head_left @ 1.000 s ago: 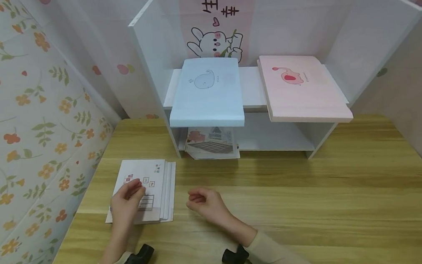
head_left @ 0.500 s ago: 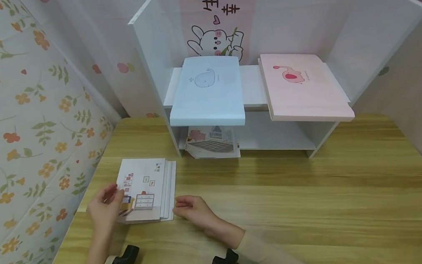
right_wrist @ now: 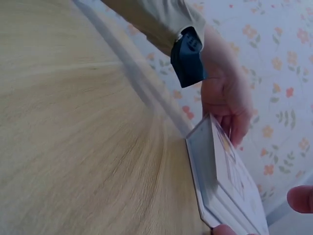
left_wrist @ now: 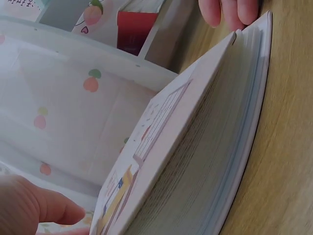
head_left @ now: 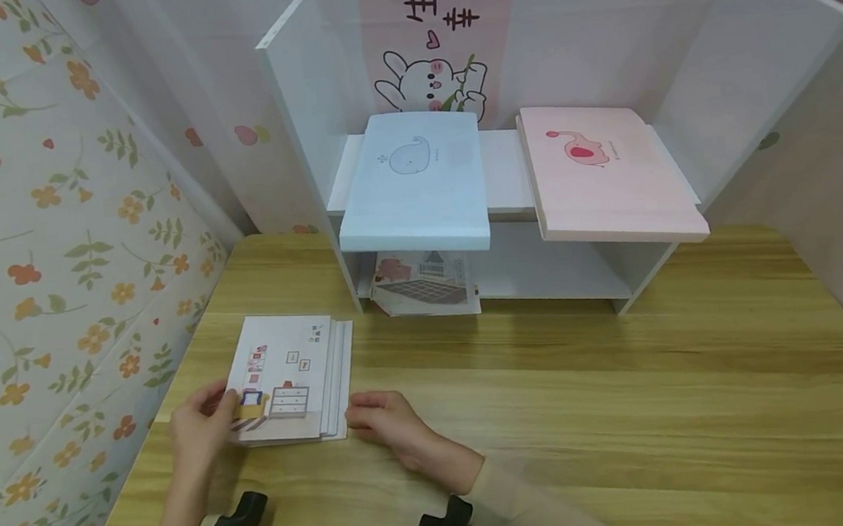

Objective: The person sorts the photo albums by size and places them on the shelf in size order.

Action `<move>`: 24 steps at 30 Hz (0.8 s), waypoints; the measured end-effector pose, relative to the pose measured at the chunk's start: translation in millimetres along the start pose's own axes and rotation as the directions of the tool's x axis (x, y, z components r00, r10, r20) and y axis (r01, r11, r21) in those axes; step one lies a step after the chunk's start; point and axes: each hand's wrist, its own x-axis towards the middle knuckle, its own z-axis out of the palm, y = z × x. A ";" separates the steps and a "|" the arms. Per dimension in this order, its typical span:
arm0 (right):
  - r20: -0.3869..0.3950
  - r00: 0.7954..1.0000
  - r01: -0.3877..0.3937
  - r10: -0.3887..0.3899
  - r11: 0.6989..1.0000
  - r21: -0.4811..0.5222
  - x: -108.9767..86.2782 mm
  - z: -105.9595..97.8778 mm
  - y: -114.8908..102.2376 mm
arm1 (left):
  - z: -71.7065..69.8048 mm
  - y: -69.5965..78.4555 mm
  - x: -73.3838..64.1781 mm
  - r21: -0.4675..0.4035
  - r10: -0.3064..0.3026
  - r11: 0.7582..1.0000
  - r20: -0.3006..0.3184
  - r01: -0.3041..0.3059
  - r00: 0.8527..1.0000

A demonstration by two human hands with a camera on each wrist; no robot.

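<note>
A thick notebook [head_left: 288,375] with a white cover, printed with a drawn room, lies on the left of the table. Its page layers show along the right side in the head view, and its page block [left_wrist: 210,132] faces the left wrist camera. My left hand [head_left: 198,424] is at its left edge, thumb beside the cover; some fingers are hidden. By the opposite edge is my right hand [head_left: 390,424], its relaxed fingertips [right_wrist: 223,230] at the lower cover and its thumb raised apart from the upper cover. Neither hand visibly grips the notebook.
A white shelf [head_left: 511,163] stands at the back. On its upper board lie a blue book [head_left: 415,188] and a pink book [head_left: 602,172], both jutting past the front. A printed booklet [head_left: 423,284] sits on the lower board. A flowered curtain [head_left: 51,245] borders the left.
Both hands have moved left. The left hand has come off the notebook's cover to its left edge, and the right hand has come up to the right edge. The notebook has stayed put.
</note>
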 end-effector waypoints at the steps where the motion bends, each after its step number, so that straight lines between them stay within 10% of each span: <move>1: 0.003 1.000 -0.011 0.011 1.000 0.013 0.3 -0.3 0.1 | -0.4 -0.8 0.6 0.007 0.000 1.000 0.000 0.000 1.000; 11: 0.011 0.988 -0.155 0.157 0.961 0.228 3.4 -5.2 -3.9 | -6.4 -7.4 5.6 -0.004 -0.014 1.000 0.083 0.015 0.996; 24: -0.024 0.982 -0.173 0.185 0.949 0.264 1.8 1.2 -2.1 | -12.0 -5.9 5.3 0.007 -0.074 0.997 0.221 0.074 0.973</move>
